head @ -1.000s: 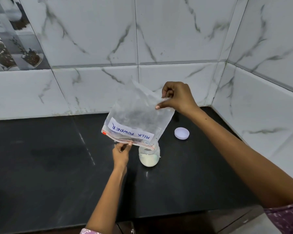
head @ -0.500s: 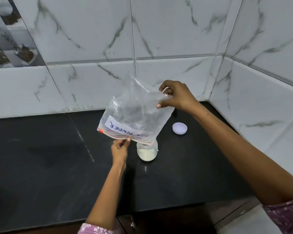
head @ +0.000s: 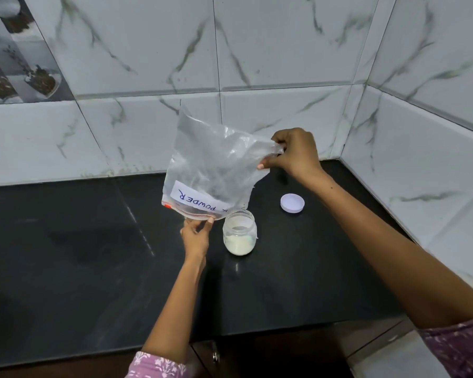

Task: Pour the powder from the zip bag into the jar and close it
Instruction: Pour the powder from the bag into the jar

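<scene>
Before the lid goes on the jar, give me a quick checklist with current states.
1. Zip bag emptied: ok, it looks see-through with no powder heap.
2. Bag clear of the jar mouth: not ok, its zip edge hangs just above the rim.
3. Jar upright on the black counter, powder inside: ok.
4. White lid within reach: ok, on the counter right of the jar.
5. A hand free for the lid: not ok, left hand and right hand both pinch the bag.

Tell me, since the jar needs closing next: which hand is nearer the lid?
Right. The right hand holds the zip bag above and behind the lid; the left hand is beyond the jar.
</scene>
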The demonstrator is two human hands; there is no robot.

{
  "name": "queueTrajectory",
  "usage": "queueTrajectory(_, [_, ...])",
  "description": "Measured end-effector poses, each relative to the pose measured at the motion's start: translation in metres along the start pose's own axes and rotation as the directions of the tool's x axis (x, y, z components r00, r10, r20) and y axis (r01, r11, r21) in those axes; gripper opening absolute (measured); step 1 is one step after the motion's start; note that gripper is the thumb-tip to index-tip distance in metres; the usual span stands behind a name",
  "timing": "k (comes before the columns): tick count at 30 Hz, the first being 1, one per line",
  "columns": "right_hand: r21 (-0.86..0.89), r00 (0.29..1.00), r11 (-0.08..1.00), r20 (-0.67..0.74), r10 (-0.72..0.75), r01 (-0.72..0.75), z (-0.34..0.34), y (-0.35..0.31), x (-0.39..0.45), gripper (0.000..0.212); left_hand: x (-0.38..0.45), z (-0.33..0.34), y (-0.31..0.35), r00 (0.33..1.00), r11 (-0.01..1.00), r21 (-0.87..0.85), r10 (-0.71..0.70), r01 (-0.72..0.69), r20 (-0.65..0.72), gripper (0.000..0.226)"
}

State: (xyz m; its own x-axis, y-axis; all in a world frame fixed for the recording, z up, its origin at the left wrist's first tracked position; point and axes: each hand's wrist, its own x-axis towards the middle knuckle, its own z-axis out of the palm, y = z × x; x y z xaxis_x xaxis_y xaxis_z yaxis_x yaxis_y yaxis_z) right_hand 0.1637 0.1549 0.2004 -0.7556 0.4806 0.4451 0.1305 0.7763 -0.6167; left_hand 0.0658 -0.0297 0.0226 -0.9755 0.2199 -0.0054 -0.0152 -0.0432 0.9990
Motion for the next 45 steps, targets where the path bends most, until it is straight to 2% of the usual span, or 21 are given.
queueTrajectory(2, [-0.027,1.000,1.000,0.020,0.007,-0.007,0.003,0.002,-0.002,0.040,-0.001,0.000,-0.001,0.999,1.000,0.003,-0.026,0.026,-0.024,0.019])
queueTrajectory(6, [-0.016,0.999,0.999,0.023,0.031,-0.031,0.004,0.004,-0.006,0.043,-0.002,-0.003,-0.003,0.998,0.999,0.020,-0.037,0.038,-0.047,0.020])
queueTrajectory(11, [0.088,0.999,0.996,-0.032,0.022,-0.019,-0.004,0.004,-0.002,0.044,-0.003,-0.006,0.007,1.000,0.999,-0.045,0.017,-0.018,-0.020,0.014])
queueTrajectory(15, [0.115,0.998,0.993,-0.060,0.014,-0.006,-0.007,-0.002,0.002,0.055,0.000,-0.005,0.015,1.000,0.995,-0.096,0.024,-0.026,-0.014,0.011])
queueTrajectory(22, [0.034,0.999,0.999,0.036,0.030,-0.031,0.010,0.011,-0.008,0.055,-0.003,-0.008,0.006,0.999,1.000,-0.013,-0.011,0.011,-0.039,0.007])
queueTrajectory(24, [-0.001,0.997,1.000,0.069,0.017,-0.017,0.013,0.012,-0.012,0.052,-0.003,-0.009,0.005,0.998,1.000,0.009,-0.025,0.025,-0.049,0.008])
queueTrajectory(30, [0.035,0.999,0.999,-0.018,0.026,-0.025,0.005,0.015,-0.011,0.044,-0.001,-0.008,0.001,0.996,0.997,0.071,-0.034,0.040,-0.081,0.019])
queueTrajectory(35, [0.016,0.999,0.999,0.007,0.049,-0.049,0.004,0.016,-0.015,0.033,-0.005,-0.004,0.012,0.998,0.998,-0.055,-0.037,0.034,-0.043,0.008])
queueTrajectory(38, [0.007,0.998,0.999,0.048,0.032,-0.032,0.000,0.013,-0.017,0.035,-0.004,-0.007,0.016,1.000,0.998,-0.057,-0.025,0.024,-0.001,0.008])
queueTrajectory(41, [0.093,0.998,0.996,-0.056,-0.005,0.010,-0.004,0.009,-0.014,0.027,0.000,-0.012,0.026,1.000,0.998,-0.059,-0.013,0.015,0.022,0.005])
queueTrajectory(43, [0.188,0.992,0.982,-0.122,0.032,-0.009,-0.005,0.010,-0.009,0.019,0.004,-0.017,0.033,1.000,0.995,-0.098,0.012,-0.011,0.008,0.009])
queueTrajectory(45, [0.230,0.988,0.970,-0.109,0.105,-0.078,-0.003,0.015,-0.008,0.013,0.006,-0.021,0.038,1.000,0.987,-0.156,0.029,-0.030,-0.010,0.014])
